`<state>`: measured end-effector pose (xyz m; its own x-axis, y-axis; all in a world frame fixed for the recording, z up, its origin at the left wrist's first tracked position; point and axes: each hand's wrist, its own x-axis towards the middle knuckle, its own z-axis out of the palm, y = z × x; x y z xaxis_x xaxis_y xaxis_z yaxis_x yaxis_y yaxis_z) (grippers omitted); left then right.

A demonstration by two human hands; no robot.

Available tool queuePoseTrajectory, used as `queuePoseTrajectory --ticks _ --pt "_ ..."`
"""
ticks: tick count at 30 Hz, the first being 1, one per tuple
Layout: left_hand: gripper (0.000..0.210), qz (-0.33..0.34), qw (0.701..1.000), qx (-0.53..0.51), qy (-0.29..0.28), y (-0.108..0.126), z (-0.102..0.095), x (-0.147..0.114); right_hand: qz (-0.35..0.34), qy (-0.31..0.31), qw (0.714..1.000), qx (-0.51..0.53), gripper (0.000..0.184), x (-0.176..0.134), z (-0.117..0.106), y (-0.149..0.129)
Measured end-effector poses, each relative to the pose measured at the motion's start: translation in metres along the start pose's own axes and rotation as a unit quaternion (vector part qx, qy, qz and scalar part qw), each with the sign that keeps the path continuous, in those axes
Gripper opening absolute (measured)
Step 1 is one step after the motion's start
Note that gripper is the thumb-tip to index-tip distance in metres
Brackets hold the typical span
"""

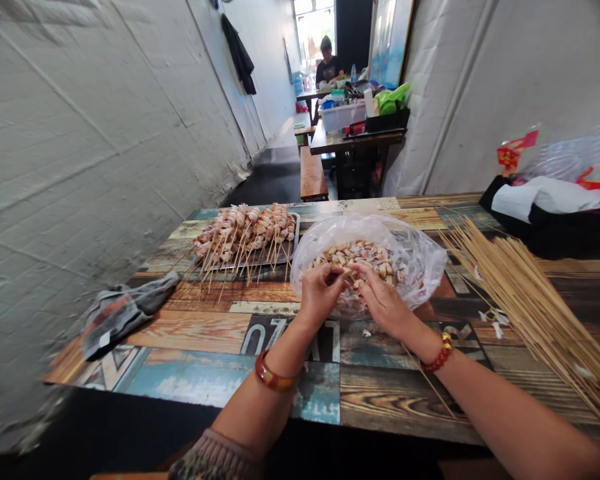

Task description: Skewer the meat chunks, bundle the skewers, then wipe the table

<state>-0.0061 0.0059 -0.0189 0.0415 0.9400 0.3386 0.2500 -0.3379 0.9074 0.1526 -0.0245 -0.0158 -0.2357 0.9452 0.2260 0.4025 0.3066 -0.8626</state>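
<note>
Head view: the left hand (323,290) and right hand (380,300) are closing fingertips around a pale piece (349,273) above the plastic bag (427,257), which is lying open on the desk (195,330), presumably for easy reach.

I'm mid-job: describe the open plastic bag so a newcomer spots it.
On the patchwork table, look between the metal tray of loaded skewers and the fan of bare sticks. The crumpled bag lies there; unlike both, it holds loose pale pieces.
</note>
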Motion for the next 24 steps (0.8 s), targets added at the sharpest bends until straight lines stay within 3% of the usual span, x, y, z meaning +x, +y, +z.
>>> queuePoseTrajectory --ticks 9,24 --pt "0.015 0.009 1.000 0.008 -0.002 -0.008 0.000 0.000 -0.007 0.013 1.000 0.012 0.038 0.000 0.001 0.002" --pt "0.010 0.059 0.996 0.069 -0.027 0.005 -0.001 -0.002 0.005 0.035 0.999 -0.022 0.031 -0.001 0.002 -0.001"
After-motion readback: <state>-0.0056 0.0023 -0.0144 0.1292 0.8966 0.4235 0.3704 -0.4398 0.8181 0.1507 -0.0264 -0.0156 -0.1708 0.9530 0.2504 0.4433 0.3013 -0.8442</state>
